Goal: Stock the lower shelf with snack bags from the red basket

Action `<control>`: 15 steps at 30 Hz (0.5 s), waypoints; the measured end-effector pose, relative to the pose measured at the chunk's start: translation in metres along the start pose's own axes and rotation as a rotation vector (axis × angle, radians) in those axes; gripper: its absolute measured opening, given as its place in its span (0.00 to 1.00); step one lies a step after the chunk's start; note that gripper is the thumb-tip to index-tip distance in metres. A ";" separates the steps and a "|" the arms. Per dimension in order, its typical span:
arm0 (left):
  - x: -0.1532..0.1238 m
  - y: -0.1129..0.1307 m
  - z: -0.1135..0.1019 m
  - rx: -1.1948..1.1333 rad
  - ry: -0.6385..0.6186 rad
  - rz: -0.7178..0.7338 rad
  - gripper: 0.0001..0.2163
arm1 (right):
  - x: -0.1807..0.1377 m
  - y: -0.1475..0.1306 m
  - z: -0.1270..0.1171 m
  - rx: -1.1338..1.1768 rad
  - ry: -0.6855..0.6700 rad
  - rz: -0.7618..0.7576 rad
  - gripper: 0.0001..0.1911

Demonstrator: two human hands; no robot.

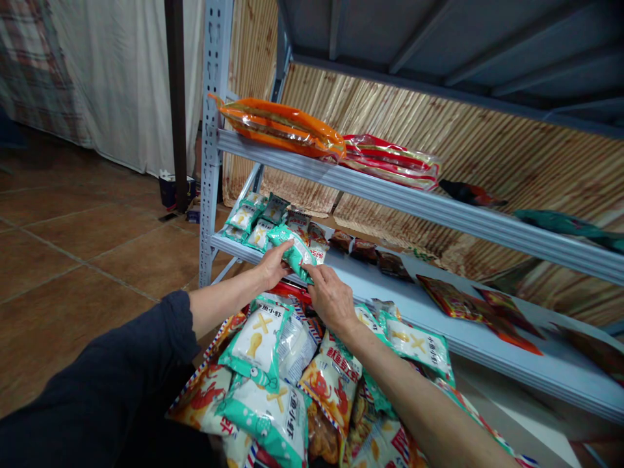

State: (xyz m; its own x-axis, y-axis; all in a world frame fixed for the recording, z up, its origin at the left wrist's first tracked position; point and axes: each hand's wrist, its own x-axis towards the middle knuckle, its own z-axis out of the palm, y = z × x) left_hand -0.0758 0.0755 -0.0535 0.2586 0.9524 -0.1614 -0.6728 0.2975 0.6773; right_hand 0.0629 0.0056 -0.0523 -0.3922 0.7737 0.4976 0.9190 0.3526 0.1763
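Observation:
A green-and-white snack bag (296,255) is held up between my two hands, just in front of the lower shelf. My left hand (273,265) grips its left end, thumb on top. At the right end, my right hand (331,296) pinches the corner with closed fingers. Behind it, several similar green snack bags (246,218) lie in a group at the shelf's left end. Below my arms is a heap of bags, with a green-and-white one (257,338) on top and a red-and-cream one (334,377) beside it.
The lower shelf (341,270) also carries small brown packets (364,250) and flat dark-red packets (451,298). On the shelf above lie an orange bag (283,127) and a red one (390,161). A perforated metal upright (210,130) stands at left, beside tiled floor (88,260).

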 end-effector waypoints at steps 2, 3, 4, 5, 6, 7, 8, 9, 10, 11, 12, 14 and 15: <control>0.001 0.003 0.000 -0.019 0.013 -0.015 0.07 | -0.001 0.001 0.000 0.145 0.043 0.041 0.22; 0.001 0.005 -0.001 -0.032 0.015 -0.018 0.07 | -0.001 0.002 0.000 0.243 0.074 0.090 0.22; 0.002 0.006 -0.001 -0.046 0.013 -0.022 0.07 | 0.000 0.004 0.000 0.360 0.110 0.167 0.22; 0.003 0.007 -0.002 -0.061 0.006 -0.024 0.07 | 0.002 0.005 0.001 0.501 0.142 0.272 0.21; 0.003 0.008 -0.003 -0.077 -0.002 -0.023 0.07 | 0.004 0.007 0.003 0.659 0.163 0.409 0.19; 0.004 0.008 -0.003 -0.092 -0.011 -0.023 0.07 | 0.006 0.009 0.004 0.831 0.163 0.565 0.17; 0.004 0.007 -0.004 -0.103 -0.019 -0.024 0.07 | 0.009 0.011 0.006 1.010 0.138 0.720 0.14; 0.003 0.007 -0.004 -0.111 -0.029 -0.025 0.06 | 0.012 0.012 0.008 1.190 0.092 0.854 0.12; 0.003 0.006 -0.003 -0.115 -0.041 -0.026 0.06 | 0.014 0.013 0.009 1.359 0.043 0.961 0.10; 0.002 0.006 -0.003 -0.115 -0.058 -0.029 0.05 | 0.016 0.014 0.010 1.506 0.003 1.038 0.09; 0.001 0.005 -0.003 -0.109 -0.078 -0.035 0.05 | 0.018 0.014 0.011 1.625 -0.019 1.094 0.07; 0.000 0.004 -0.003 -0.085 -0.124 -0.054 0.05 | 0.020 0.013 0.011 1.774 -0.019 1.179 0.06; -0.001 0.004 -0.003 -0.066 -0.144 -0.067 0.05 | 0.020 0.012 0.011 1.806 -0.002 1.221 0.05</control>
State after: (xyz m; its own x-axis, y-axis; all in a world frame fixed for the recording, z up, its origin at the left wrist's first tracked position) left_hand -0.0806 0.0759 -0.0526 0.3981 0.9122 -0.0971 -0.6936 0.3686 0.6190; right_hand 0.0658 0.0314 -0.0497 0.1940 0.9380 -0.2873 -0.3718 -0.2008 -0.9063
